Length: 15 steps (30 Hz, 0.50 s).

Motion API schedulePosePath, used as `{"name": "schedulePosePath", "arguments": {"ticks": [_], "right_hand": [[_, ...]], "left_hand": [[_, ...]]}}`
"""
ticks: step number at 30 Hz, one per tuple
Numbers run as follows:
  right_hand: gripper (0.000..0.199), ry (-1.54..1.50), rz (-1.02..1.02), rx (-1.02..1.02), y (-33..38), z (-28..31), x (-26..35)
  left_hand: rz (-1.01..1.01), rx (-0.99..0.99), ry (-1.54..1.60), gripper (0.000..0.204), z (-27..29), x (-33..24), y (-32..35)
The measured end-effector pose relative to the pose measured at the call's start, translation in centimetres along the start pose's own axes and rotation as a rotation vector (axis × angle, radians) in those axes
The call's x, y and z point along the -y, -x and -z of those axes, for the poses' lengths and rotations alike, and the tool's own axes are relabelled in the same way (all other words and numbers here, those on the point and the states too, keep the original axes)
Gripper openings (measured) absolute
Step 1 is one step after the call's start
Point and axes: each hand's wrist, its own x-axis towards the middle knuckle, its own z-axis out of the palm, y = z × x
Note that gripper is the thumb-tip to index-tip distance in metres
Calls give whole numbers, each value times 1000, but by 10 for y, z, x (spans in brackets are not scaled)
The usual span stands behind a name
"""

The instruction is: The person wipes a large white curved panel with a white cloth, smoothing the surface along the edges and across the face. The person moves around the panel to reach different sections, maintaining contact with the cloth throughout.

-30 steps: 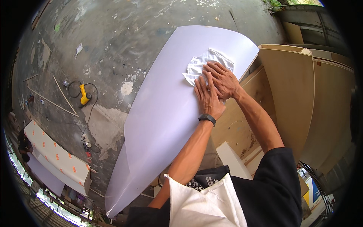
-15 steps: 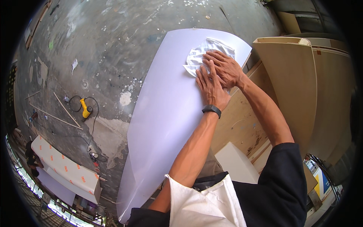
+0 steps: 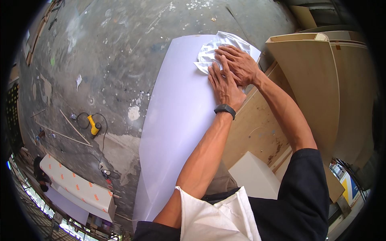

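Both hands' grip (image 3: 231, 70) farther up white panel (image 3: 177, 120).

The scene is lit by even, soft daylight; no hard shadows are cast. The large, smooth white sheet (image 3: 177, 116) is rendered very bright, close to washed out, with a mild sheen but no sharp glare. A faint shadow is thrown beneath the left hand (image 3: 225, 82) and the right hand (image 3: 238, 63). Strong fisheye distortion is seen: straight edges of the tan plywood panels (image 3: 317, 84) are bent, and the frame is ringed by black vignetting. Focus is held sharp centrally and softened toward the rim.
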Motion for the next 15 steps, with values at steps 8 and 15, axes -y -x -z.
{"name": "schedulePosePath", "arguments": {"ticks": [8,15], "right_hand": [[63,23,-20,18,-3,4,-30],[62,15,14,38,-10,9,-47]], "left_hand": [[-9,-19,-15,127,-10,-13,-27],[-26,-29,-12,127,-15,-20,-43]]}}
